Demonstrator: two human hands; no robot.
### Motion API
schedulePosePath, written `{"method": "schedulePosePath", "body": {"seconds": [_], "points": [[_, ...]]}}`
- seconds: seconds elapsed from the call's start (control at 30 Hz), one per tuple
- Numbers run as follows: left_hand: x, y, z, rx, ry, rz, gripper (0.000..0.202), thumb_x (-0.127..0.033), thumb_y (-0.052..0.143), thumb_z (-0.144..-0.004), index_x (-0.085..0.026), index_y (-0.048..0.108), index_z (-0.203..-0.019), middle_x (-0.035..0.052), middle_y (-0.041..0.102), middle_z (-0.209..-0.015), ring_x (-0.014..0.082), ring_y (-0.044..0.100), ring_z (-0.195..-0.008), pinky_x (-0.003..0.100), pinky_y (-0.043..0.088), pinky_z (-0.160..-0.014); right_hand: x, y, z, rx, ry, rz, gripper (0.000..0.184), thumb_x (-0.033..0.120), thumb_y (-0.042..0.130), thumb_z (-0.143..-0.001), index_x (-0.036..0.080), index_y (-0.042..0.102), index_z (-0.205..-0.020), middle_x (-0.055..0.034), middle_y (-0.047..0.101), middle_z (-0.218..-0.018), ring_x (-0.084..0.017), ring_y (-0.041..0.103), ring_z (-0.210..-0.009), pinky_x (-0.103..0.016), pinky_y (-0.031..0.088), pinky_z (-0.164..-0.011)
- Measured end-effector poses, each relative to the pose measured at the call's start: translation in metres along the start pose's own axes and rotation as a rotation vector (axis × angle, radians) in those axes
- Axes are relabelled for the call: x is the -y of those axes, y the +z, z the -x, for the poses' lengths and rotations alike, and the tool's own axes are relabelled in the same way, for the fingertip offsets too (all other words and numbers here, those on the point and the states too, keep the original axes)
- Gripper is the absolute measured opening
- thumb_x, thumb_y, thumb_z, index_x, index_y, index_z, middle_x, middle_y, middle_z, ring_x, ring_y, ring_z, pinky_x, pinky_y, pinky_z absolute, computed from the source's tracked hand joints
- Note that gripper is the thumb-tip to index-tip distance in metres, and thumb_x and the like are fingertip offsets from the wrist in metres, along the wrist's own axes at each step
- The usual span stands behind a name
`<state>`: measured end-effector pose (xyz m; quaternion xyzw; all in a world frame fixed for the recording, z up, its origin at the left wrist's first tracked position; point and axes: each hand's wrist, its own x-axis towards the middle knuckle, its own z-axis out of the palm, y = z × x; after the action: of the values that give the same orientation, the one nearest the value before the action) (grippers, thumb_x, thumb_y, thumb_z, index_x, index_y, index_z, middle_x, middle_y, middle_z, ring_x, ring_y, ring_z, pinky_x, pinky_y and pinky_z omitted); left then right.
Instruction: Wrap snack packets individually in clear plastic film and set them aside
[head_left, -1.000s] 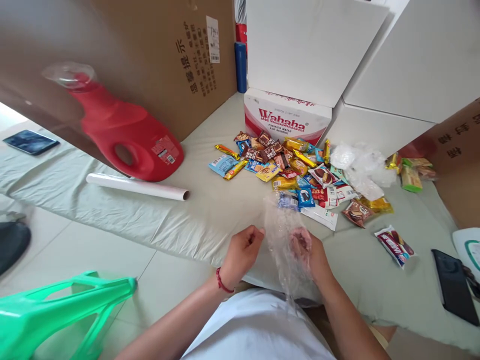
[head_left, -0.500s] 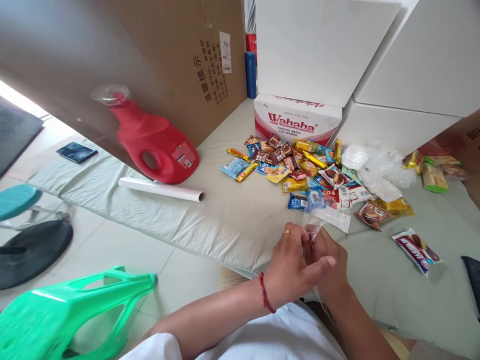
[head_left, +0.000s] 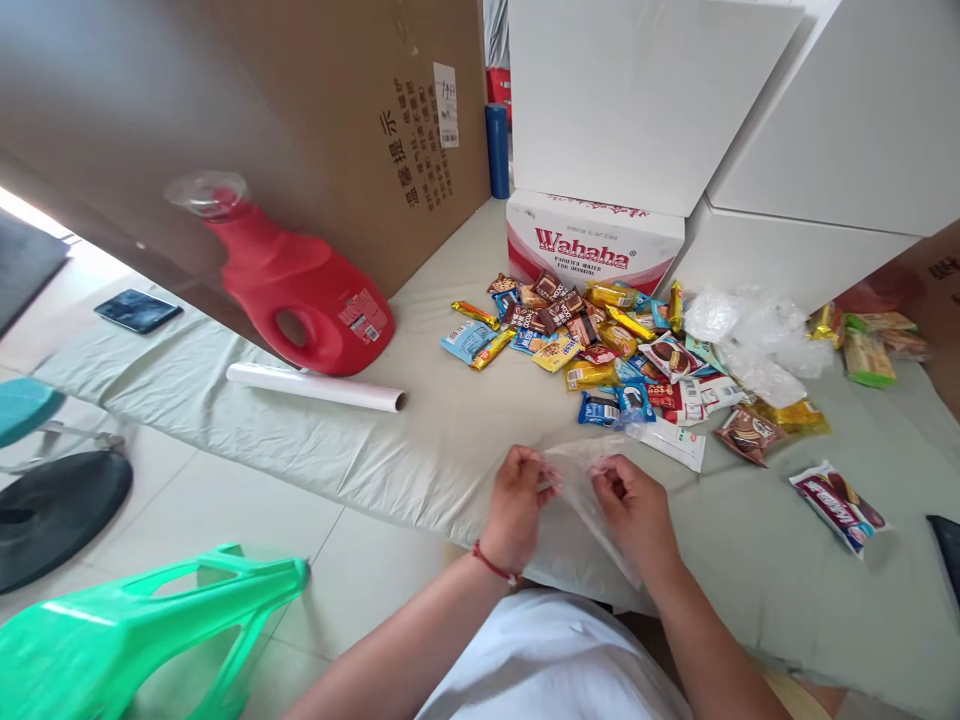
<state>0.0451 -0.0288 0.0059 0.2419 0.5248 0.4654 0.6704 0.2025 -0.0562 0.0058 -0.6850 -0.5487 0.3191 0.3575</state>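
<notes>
Between my two hands stretches a clear plastic bag (head_left: 581, 495), thin and see-through. My left hand (head_left: 519, 505), with a red cord at the wrist, pinches one side of its upper edge. The other side is pinched by my right hand (head_left: 634, 508). Just beyond the bag lies a heap of wrapped snacks (head_left: 559, 350) in yellow, brown, blue and red packets. A white packet (head_left: 675, 442) is the closest one to my right hand. Farther right, a maroon and white snack packet (head_left: 838, 507) lies apart from the heap.
Crumpled clear bags (head_left: 757, 335) lie right of the heap, before white boxes. A Wahaha carton (head_left: 592, 240) stands behind. On the left are a red jug (head_left: 315, 300), a white roll (head_left: 319, 387), a phone (head_left: 139, 310) and a green plastic stool (head_left: 150, 620) on the floor.
My hands were close together with the bag bunched between them. They have moved apart, left hand to the left, and the bag is now spread between them.
</notes>
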Motion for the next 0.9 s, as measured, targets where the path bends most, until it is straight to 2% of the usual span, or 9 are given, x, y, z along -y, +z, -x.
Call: {"method": "schedulePosePath", "body": {"seconds": [0.1,0.23,0.33,0.43,0.53,0.63,0.7,0.8,0.9], "points": [[-0.017,-0.026,-0.019,-0.077,-0.093,0.103,0.027,-0.036,0.072,-0.073,-0.021,0.049,-0.077,-0.0031,0.059,-0.071,0.0119,0.060,-0.067,0.024,0.051,-0.063,-0.011,-0.013,0.000,0.026,0.204,-0.368,0.037,0.056,0.073,-0.081,0.020,0.069,-0.088,0.0035,0.054,-0.062,-0.012,0.042,-0.052,-0.024,0.034,-0.049],[-0.032,-0.059,-0.029,-0.034,-0.136,0.048,0.032,-0.035,0.077,-0.069,-0.020,0.051,-0.077,-0.0036,0.059,-0.068,0.0113,0.061,-0.062,0.024,0.053,-0.060,-0.026,-0.032,0.004,-0.006,0.435,-0.645,0.046,0.055,0.089,-0.064,0.020,0.066,-0.084,0.0061,0.052,-0.065,-0.005,0.029,-0.045,-0.020,0.022,-0.042],[-0.036,-0.077,-0.028,-0.001,-0.154,-0.011,0.040,-0.041,0.082,-0.065,-0.020,0.052,-0.079,-0.0043,0.060,-0.069,0.0107,0.062,-0.061,0.023,0.053,-0.057,-0.041,-0.042,0.009,-0.057,0.518,-0.673,0.049,0.053,0.092,-0.058,0.020,0.066,-0.085,0.0072,0.050,-0.064,-0.003,0.026,-0.044,-0.020,0.019,-0.041],[-0.035,-0.086,-0.025,0.006,-0.115,-0.078,0.045,-0.048,0.084,-0.065,-0.020,0.052,-0.081,-0.0048,0.060,-0.070,0.0099,0.061,-0.059,0.021,0.050,-0.053,-0.059,-0.051,0.013,-0.080,0.509,-0.512,0.050,0.060,0.086,-0.063,0.020,0.067,-0.086,0.0072,0.046,-0.059,-0.007,0.032,-0.046,-0.021,0.025,-0.043],[-0.030,-0.088,-0.023,0.016,-0.063,-0.147,0.047,-0.054,0.082,-0.068,-0.020,0.052,-0.080,-0.0044,0.060,-0.071,0.0105,0.061,-0.059,0.023,0.051,-0.053,-0.068,-0.062,0.017,-0.096,0.384,-0.123,0.050,0.065,0.074,-0.072,0.019,0.070,-0.092,0.0022,0.056,-0.066,-0.013,0.046,-0.053,-0.026,0.038,-0.050],[-0.027,-0.086,-0.023,0.012,-0.038,-0.179,0.047,-0.057,0.080,-0.070,-0.020,0.052,-0.080,-0.0038,0.060,-0.073,0.0112,0.062,-0.060,0.024,0.052,-0.054,-0.055,-0.078,0.024,-0.285,0.096,0.321,0.046,0.058,0.068,-0.083,0.019,0.071,-0.108,-0.0035,0.062,-0.084,-0.018,0.057,-0.067,-0.033,0.049,-0.065],[-0.026,-0.084,-0.023,0.009,-0.039,-0.183,0.047,-0.057,0.079,-0.071,-0.020,0.052,-0.081,-0.0036,0.060,-0.075,0.0116,0.062,-0.061,0.024,0.052,-0.055,-0.037,-0.087,0.030,-0.328,-0.128,0.435,0.033,0.047,0.065,-0.092,0.021,0.071,-0.111,-0.0028,0.061,-0.085,-0.016,0.056,-0.066,-0.030,0.049,-0.065],[-0.026,-0.084,-0.023,0.004,-0.039,-0.200,0.047,-0.058,0.078,-0.072,-0.020,0.052,-0.082,-0.0033,0.060,-0.075,0.0121,0.062,-0.061,0.025,0.052,-0.055,-0.011,-0.086,0.039,-0.011,-0.431,0.448,0.017,0.029,0.058,-0.099,0.026,0.071,-0.110,0.0000,0.062,-0.080,-0.013,0.056,-0.060,-0.025,0.047,-0.056],[-0.024,-0.083,-0.022,0.005,-0.012,-0.238,0.046,-0.059,0.076,-0.074,-0.021,0.052,-0.083,-0.0026,0.060,-0.076,0.0133,0.063,-0.063,0.027,0.053,-0.057,0.003,-0.066,0.038,0.192,-0.659,0.560,0.029,0.023,0.061,-0.098,0.025,0.068,-0.126,-0.0076,0.069,-0.103,-0.020,0.066,-0.088,-0.032,0.057,-0.076]]}}
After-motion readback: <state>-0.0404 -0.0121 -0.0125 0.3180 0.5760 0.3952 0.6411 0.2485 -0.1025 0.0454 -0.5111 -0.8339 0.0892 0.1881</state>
